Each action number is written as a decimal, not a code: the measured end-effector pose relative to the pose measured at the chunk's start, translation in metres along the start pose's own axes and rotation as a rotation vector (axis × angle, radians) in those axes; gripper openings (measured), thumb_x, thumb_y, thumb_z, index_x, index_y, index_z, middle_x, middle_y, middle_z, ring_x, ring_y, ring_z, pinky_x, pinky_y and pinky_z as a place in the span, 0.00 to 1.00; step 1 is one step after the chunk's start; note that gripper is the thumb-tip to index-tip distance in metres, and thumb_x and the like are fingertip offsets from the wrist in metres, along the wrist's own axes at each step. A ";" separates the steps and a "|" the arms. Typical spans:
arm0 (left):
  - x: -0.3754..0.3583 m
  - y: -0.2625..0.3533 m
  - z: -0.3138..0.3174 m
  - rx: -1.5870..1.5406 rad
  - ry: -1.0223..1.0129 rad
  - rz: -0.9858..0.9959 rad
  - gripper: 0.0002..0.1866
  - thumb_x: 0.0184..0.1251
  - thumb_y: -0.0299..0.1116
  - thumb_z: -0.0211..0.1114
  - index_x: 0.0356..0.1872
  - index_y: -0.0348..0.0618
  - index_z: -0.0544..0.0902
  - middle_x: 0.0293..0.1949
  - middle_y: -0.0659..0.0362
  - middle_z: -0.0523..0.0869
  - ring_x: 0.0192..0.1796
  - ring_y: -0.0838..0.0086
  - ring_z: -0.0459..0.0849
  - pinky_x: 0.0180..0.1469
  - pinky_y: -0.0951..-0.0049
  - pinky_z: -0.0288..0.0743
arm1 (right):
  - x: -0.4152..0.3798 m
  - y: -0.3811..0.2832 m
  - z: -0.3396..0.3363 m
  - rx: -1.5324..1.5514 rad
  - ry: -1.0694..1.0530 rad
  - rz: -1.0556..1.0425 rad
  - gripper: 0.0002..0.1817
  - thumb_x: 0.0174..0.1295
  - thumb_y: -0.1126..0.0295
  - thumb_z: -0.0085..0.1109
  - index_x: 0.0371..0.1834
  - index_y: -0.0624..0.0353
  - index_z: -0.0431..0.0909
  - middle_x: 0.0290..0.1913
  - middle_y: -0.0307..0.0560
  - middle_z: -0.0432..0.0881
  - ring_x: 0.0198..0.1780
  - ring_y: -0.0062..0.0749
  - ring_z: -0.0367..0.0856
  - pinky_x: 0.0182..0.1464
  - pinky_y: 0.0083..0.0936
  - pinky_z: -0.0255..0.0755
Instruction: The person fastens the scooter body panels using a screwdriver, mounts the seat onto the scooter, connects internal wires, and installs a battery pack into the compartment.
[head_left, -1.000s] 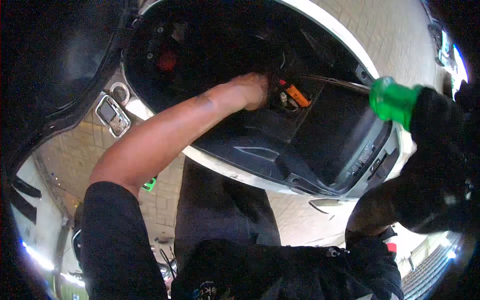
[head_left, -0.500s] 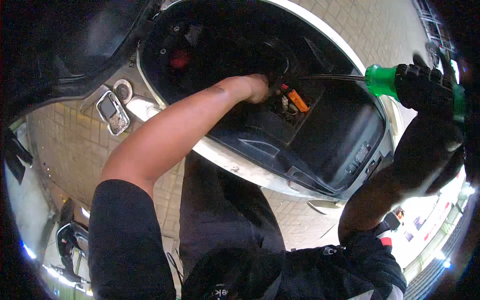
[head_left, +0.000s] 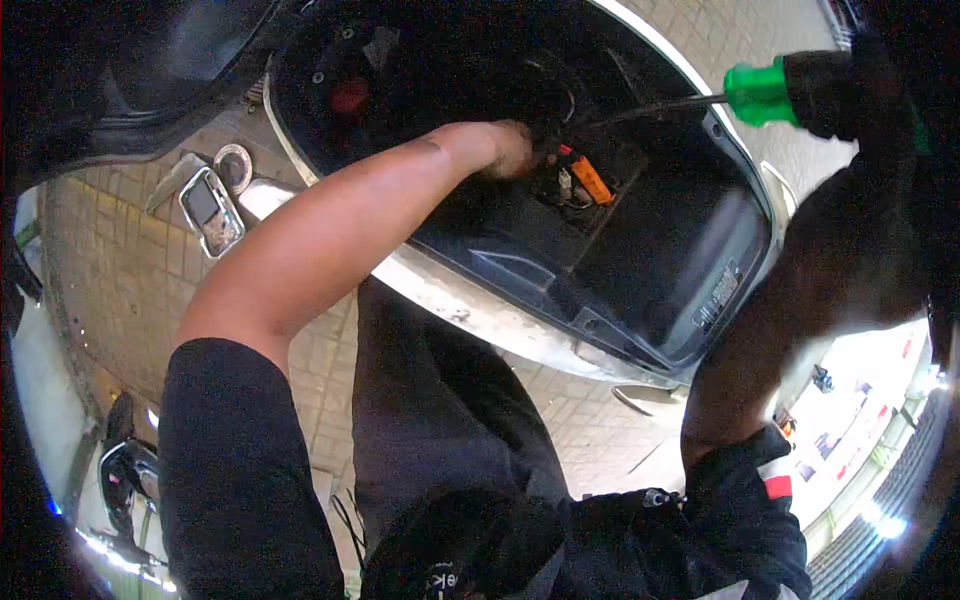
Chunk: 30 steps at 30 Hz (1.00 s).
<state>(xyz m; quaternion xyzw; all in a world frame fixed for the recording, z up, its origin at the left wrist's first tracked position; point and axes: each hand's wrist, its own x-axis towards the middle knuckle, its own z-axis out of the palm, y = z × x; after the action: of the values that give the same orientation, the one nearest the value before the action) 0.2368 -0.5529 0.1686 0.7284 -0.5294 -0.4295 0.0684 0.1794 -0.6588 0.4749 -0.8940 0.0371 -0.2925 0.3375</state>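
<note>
My left hand (head_left: 508, 150) reaches down into the dark storage well (head_left: 640, 240) of a scooter, its fingertips lost in shadow, so what they touch is hidden. Just right of it an orange part (head_left: 590, 180) with a red end lies among wires and a pale connector (head_left: 565, 186). At the upper right my right hand (head_left: 835, 95), very dark, is closed round the green handle (head_left: 758, 95) of a screwdriver. Its long shaft (head_left: 660, 107) slants left and slightly down into the well, with the tip near my left fingers and not clearly visible.
The raised seat (head_left: 150, 70) fills the upper left. A pale body rim (head_left: 470, 310) surrounds the well. Left of it are a metal-edged part (head_left: 212, 212) and a round piece (head_left: 233, 168). Paving (head_left: 120, 250) lies below. Another vehicle part (head_left: 130, 475) shows at the lower left.
The screwdriver handle and my right hand have risen, so the shaft slopes more. My left hand is slightly higher and further left in view, as is the scooter.
</note>
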 end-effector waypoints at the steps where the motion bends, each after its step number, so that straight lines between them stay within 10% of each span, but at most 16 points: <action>1: 0.000 0.001 -0.002 0.059 0.002 0.054 0.13 0.46 0.29 0.66 0.37 0.44 0.86 0.40 0.48 0.86 0.42 0.56 0.84 0.46 0.58 0.76 | 0.002 0.001 0.006 -0.031 -0.008 -0.025 0.13 0.64 0.68 0.49 0.45 0.63 0.79 0.44 0.54 0.83 0.45 0.36 0.82 0.52 0.31 0.75; 4: -0.015 0.013 -0.022 0.205 -0.183 0.030 0.16 0.65 0.36 0.54 0.45 0.40 0.84 0.50 0.45 0.82 0.51 0.54 0.82 0.51 0.59 0.74 | 0.009 0.002 0.004 -0.044 -0.043 -0.041 0.13 0.64 0.69 0.49 0.47 0.62 0.79 0.44 0.54 0.83 0.45 0.36 0.82 0.52 0.31 0.75; 17: -0.008 0.002 -0.003 -0.168 0.096 -0.040 0.14 0.58 0.28 0.57 0.45 0.44 0.83 0.46 0.46 0.84 0.49 0.54 0.82 0.52 0.58 0.74 | 0.023 -0.001 -0.008 -0.123 -0.111 -0.114 0.15 0.63 0.71 0.53 0.53 0.59 0.75 0.46 0.52 0.83 0.46 0.35 0.82 0.50 0.30 0.75; 30: 0.000 0.001 -0.008 0.243 -0.082 0.059 0.20 0.56 0.25 0.57 0.52 0.43 0.80 0.48 0.45 0.83 0.52 0.53 0.81 0.53 0.57 0.73 | 0.036 0.006 -0.011 -0.259 -0.196 -0.193 0.20 0.62 0.73 0.56 0.58 0.56 0.72 0.48 0.51 0.82 0.46 0.35 0.82 0.48 0.29 0.75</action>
<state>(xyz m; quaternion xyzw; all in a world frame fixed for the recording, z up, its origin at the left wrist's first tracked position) 0.2422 -0.5566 0.1741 0.6972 -0.6012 -0.3894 -0.0297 0.2046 -0.6793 0.4956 -0.9536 -0.0446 -0.2276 0.1918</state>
